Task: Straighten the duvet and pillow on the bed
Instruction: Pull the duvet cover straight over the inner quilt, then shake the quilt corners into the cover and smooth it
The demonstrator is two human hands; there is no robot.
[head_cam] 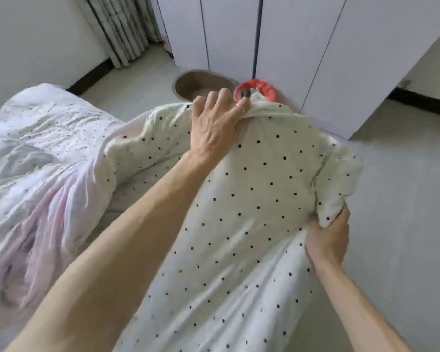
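Two tight grips on the duvet (252, 199): left hand (214, 123) far edge, right hand (328, 240) nearer.

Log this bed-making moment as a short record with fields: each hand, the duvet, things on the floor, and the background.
left hand: grips the far edge of the duvet
right hand: grips a bunched fold on the duvet's right side
duvet: white with black dots, held up between the hands; the rest lies crumpled at left
floor items: brown round tub and red-bagged bin, side by side at the foot of the wardrobe
background: pale wardrobe, grey curtain in the far corner
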